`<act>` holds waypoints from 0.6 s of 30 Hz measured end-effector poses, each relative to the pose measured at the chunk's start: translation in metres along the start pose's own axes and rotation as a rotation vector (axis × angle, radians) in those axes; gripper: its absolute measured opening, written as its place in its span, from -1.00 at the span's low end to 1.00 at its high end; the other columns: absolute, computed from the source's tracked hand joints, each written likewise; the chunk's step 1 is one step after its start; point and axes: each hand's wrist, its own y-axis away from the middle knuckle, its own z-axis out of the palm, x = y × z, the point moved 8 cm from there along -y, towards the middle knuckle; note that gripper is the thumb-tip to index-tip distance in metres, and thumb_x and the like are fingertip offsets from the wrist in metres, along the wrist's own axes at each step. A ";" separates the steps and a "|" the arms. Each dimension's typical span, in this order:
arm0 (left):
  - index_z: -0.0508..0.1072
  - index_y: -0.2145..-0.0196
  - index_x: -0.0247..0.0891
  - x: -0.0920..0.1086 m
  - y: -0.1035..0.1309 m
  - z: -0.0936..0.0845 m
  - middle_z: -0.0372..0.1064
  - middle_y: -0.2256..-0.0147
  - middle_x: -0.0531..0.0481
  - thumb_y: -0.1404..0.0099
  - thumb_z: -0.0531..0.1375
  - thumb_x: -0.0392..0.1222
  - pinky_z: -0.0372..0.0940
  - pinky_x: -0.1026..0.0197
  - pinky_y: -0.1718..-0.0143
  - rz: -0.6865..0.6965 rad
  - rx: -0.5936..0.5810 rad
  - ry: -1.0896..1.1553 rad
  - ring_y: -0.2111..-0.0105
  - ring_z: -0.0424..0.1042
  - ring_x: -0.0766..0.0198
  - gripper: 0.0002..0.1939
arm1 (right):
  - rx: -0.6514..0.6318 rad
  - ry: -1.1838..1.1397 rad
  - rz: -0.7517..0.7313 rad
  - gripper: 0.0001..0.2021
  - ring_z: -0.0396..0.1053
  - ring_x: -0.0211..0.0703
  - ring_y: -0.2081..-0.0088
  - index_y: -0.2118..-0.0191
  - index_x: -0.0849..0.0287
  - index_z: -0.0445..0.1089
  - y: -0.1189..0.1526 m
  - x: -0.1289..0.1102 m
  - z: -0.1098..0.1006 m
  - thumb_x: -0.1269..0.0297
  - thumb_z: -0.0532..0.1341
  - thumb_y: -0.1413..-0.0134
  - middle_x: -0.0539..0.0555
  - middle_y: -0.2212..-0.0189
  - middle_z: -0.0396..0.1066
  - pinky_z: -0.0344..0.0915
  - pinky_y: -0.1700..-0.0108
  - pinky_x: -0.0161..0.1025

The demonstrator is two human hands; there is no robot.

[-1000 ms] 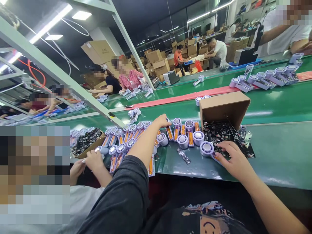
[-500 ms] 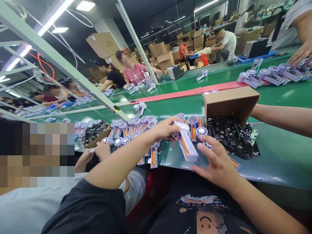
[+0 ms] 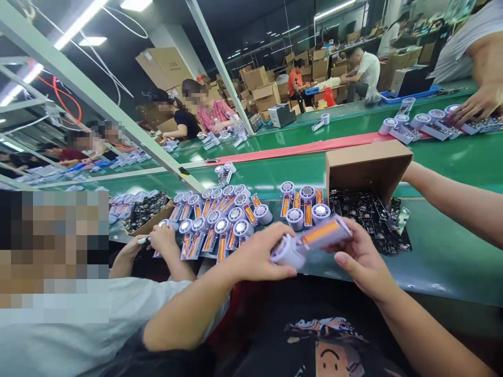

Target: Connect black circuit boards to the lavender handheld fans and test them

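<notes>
A lilac device (image 3: 324, 233) with a round head and an orange strip in its handle is held over the table's front edge. My left hand (image 3: 265, 254) grips its round head. Around the far end of the handle are the fingers of my right hand (image 3: 361, 256). Several similar devices (image 3: 294, 217) stand just behind it, and many more (image 3: 222, 226) lie in rows to the left. At the right, black circuit boards (image 3: 379, 225) spill from a tipped cardboard box (image 3: 367, 159).
A neighbour's hands (image 3: 163, 238) work close on the left beside a box of boards (image 3: 151, 212). Another person's arm (image 3: 451, 196) reaches behind the cardboard box. Across the green belt (image 3: 275, 170), a hand (image 3: 481, 107) touches more devices. A slanted metal post (image 3: 157, 157) crosses the left.
The device has turned from hanging downward to pointing right, its orange strip now facing up. My right hand has closed on its handle. My left hand has moved lower.
</notes>
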 end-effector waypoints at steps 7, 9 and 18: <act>0.33 0.01 -0.30 -0.092 -0.029 -0.078 0.47 0.07 -0.27 -0.31 0.09 0.20 0.36 0.06 0.19 -0.733 0.267 -0.479 0.10 0.51 -0.08 -0.48 | 0.100 -0.044 0.144 -0.56 0.45 -0.17 0.20 -0.08 -0.05 0.27 0.003 0.028 -0.017 -0.02 0.30 -0.12 0.10 0.09 0.40 0.43 0.05 -0.08; 0.36 0.04 -0.33 -0.101 -0.049 -0.074 0.48 0.08 -0.33 -0.27 0.14 0.21 0.35 0.01 0.14 -0.757 0.226 -0.536 0.06 0.50 -0.18 -0.46 | 0.089 -0.036 0.162 -0.56 0.44 -0.18 0.21 -0.06 -0.04 0.28 0.005 0.030 -0.016 -0.03 0.30 -0.11 0.10 0.08 0.39 0.43 0.09 -0.12; 0.34 -0.10 -0.38 -0.108 -0.110 -0.043 0.37 -0.10 -0.47 -0.23 0.24 0.20 0.29 -0.06 -0.07 -0.702 0.032 -0.705 -0.14 0.37 -0.24 -0.32 | 0.098 0.034 0.208 -0.57 0.41 -0.18 0.24 -0.05 0.00 0.30 0.016 0.026 -0.026 0.02 0.30 -0.09 0.12 0.06 0.43 0.41 0.16 -0.14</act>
